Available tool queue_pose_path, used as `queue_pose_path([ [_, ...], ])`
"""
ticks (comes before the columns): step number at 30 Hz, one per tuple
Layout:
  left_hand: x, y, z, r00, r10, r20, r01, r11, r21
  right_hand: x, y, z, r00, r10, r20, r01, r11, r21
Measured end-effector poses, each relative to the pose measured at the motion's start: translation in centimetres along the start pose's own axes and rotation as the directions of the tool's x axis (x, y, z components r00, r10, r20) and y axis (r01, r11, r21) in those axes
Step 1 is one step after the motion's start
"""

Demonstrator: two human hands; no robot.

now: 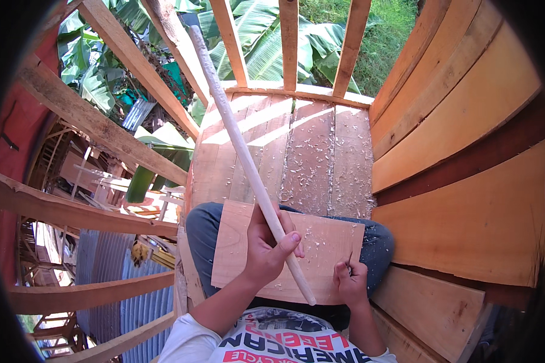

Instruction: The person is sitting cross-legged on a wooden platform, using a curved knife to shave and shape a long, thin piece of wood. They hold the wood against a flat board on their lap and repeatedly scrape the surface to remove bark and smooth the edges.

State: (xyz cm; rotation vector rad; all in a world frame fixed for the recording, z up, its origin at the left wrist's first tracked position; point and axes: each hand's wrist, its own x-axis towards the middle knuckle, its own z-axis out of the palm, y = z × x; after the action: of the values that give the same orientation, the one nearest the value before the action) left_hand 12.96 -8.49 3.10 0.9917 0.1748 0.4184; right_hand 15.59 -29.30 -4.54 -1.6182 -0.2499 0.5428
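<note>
Shaving-strewn plank floor (railing ahead) under left hand gripping pole

Strong daylight comes from the far side, laying bright, nearly washed-out bands across the far end of the plank floor between the slanted shadows of the railing slats, and the wooden wall on the right glows warm orange. The near part sits in softer, even shade, yet stays sharp, with wood shavings crisp on the floor. Fisheye distortion bends straight beams toward the rim, and a black vignette cuts off all the corners.
</note>
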Motion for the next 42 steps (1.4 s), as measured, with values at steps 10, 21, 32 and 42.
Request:
queue_pose_path([
  [10, 0.3, -2.0, 0.5, 0.983, -0.030, 0.179, 0.053, 0.990, -0.130, 0.0, 2.9, -0.5, 0.984, -0.003, -0.177, 0.049, 0.965, 0.256],
  [21, -0.3, -2.3, -1.4, 0.947, -0.161, 0.277, 0.113, 0.977, 0.179, 0.0, 0.0, -1.8, 0.987, 0.063, 0.150, -0.154, 0.649, 0.745],
  [32, -2.5, 6.0, -2.8, 0.741, -0.566, 0.362, -0.149, 0.387, 0.910, 1.5, -1.1, -5.1, 0.993, 0.104, -0.049, -0.069, 0.881, 0.467],
  [42, 1.5, 5.3, -9.8, 0.953, -0.270, 0.141, -0.219, -0.289, 0.932, 1.4, -0.6, -7.4, 0.959, 0.276, 0.057, -0.278, 0.895, 0.348],
])
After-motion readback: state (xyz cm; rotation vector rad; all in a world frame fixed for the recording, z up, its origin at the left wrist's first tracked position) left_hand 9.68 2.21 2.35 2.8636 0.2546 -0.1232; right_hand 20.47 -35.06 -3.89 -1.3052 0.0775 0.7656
